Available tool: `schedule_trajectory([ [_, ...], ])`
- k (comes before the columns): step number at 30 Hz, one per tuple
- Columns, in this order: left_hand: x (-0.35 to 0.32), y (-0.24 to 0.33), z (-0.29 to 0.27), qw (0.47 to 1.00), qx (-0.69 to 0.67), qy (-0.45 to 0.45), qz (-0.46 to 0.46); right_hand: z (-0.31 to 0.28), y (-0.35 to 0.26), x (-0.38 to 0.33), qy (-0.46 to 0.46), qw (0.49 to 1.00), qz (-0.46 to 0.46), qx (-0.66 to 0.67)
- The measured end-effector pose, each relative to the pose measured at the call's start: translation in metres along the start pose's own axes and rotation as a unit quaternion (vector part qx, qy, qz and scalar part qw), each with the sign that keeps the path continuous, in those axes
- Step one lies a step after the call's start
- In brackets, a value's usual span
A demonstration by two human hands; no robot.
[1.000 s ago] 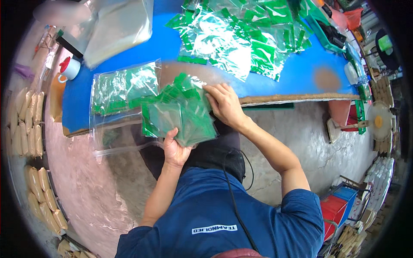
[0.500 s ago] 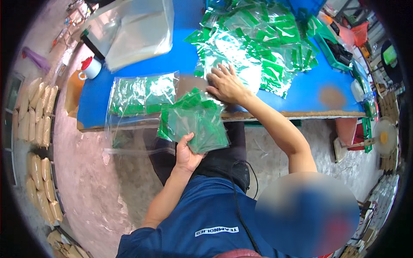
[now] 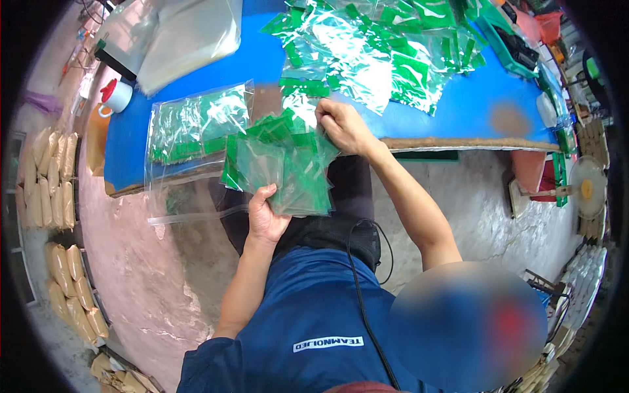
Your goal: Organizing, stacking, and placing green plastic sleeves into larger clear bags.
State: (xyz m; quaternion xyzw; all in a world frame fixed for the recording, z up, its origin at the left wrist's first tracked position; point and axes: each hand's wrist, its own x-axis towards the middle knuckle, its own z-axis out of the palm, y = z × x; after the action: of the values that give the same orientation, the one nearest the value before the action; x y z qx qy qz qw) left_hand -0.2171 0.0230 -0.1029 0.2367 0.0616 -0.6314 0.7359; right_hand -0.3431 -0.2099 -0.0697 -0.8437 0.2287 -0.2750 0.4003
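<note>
My left hand point(image 3: 267, 219) is closed on a fanned stack of small clear plastic bags with green bands point(image 3: 288, 173), the thumb lying on top. The stack hangs at the table's near edge, over my lap. My right hand point(image 3: 346, 128) is curled at the right edge of a single green-banded plastic bag point(image 3: 304, 88), just beyond the stack; its fingertips are partly hidden. Beside the stack on the left lies a larger clear zip bag point(image 3: 200, 124) with green-banded bags inside, its lower end hanging over the table edge. A loose pile of similar bags point(image 3: 409, 49) covers the far middle of the table.
The blue table point(image 3: 452, 121) has a worn brown near edge. Large clear plastic sheets point(image 3: 193, 46) lie at the far left, near a white mug with a red lid point(image 3: 116, 96). A green tray point(image 3: 508, 49) holds dark items at the far right. A fan point(image 3: 585, 190) stands right.
My right hand has drawn back from the pile towards the stack and its fingers have curled, with a bag beside them. My left hand still holds the stack. The whole view has shifted slightly.
</note>
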Motion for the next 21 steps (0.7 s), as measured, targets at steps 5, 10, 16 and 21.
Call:
schedule_trajectory([
  [5,-0.001,0.004,0.007,0.998,0.057,0.009,0.000,0.012,-0.002,0.016,-0.100,0.982,0.039,0.153],
  [10,0.002,0.011,-0.005,0.997,0.075,0.036,-0.008,0.033,-0.007,0.021,-0.081,0.968,0.043,0.233],
  [16,-0.002,0.008,0.006,0.992,0.121,0.022,0.023,0.000,-0.026,-0.036,0.019,0.939,0.235,0.249],
  [21,0.017,0.014,0.068,0.967,0.222,-0.028,0.119,-0.036,-0.062,-0.020,-0.095,0.970,0.092,0.203],
])
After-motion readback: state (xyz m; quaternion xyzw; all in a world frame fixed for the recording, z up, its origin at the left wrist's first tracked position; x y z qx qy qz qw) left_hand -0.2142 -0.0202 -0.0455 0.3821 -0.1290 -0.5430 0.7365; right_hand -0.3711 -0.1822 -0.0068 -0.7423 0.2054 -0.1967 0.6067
